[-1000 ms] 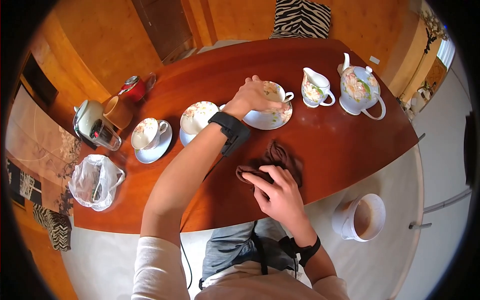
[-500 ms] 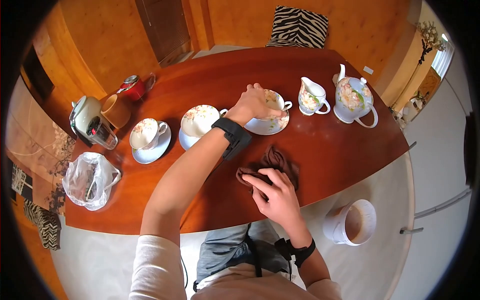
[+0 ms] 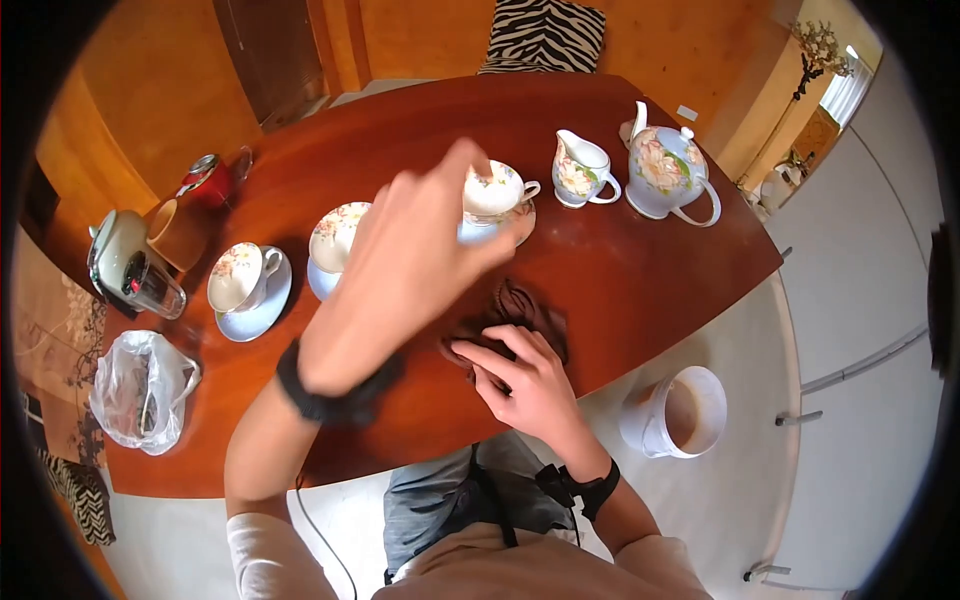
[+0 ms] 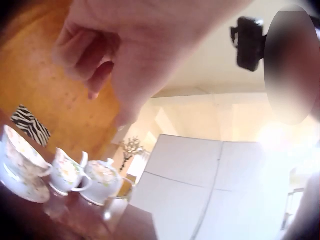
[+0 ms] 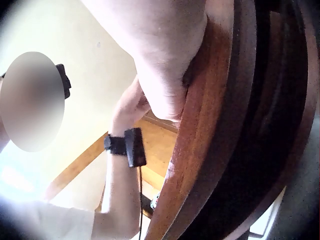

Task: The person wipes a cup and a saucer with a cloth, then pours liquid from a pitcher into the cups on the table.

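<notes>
My left hand is raised over the table, blurred, its thumb and index finger extended and nothing in it. Just beyond it a floral teacup stands on its saucer, handle to the right; the hand overlaps part of the saucer. In the left wrist view the hand's other fingers are loosely bent, well above the tea set. My right hand holds a bunched brown cloth near the table's front edge, fingers curved over it. The right wrist view hides the cloth.
More floral cups, one partly hidden and another, stand on saucers leftward. A creamer and teapot stand right. A plastic bag, glass and red can are left. A bucket of brownish liquid stands below the table edge.
My left hand has lifted off the teacup and drawn back toward me and to the left. The right hand stays at the cloth. The head view has shifted, moving the scene leftward.
</notes>
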Motion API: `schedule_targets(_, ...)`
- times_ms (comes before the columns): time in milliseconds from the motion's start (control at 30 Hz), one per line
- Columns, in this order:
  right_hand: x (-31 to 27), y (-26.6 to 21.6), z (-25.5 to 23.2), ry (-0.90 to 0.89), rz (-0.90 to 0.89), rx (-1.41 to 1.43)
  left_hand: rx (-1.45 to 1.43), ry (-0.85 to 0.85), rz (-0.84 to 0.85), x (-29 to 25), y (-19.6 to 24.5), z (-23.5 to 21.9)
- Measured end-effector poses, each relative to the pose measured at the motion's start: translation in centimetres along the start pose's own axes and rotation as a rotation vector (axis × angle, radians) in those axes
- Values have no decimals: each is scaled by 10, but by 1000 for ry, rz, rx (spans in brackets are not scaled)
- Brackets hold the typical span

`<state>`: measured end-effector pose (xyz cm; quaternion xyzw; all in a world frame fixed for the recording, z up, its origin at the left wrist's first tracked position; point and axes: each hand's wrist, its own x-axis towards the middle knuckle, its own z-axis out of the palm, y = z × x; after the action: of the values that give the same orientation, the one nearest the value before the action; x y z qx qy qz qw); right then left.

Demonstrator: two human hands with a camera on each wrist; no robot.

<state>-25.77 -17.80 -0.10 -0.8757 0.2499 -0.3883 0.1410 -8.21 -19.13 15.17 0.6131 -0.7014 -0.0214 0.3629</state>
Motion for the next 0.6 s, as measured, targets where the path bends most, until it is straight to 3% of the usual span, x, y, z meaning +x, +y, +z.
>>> schedule_targets(33,0,-1,0,4,6,-4,-83,-79,-27,-19,11,-9)
schedule_targets(167,6,-9,-7,-21,39,-21,-139,-340,265,-95,22,-13)
schedule_targets(200,4,-5,3,41,18,-39,-133,-481,294,-112,28,-11)
schedule_targets(233,8,-11,-3,-9,61,-30,-127,-621,323,-127,35,-8)
schedule_targets(367,5,-13,-1,-48,96,-64,-559,-1151,381,-178,14,42)
schedule_targets(600,16,-19,-1,-126,74,-46,-607,-1264,386,-221,-12,78)
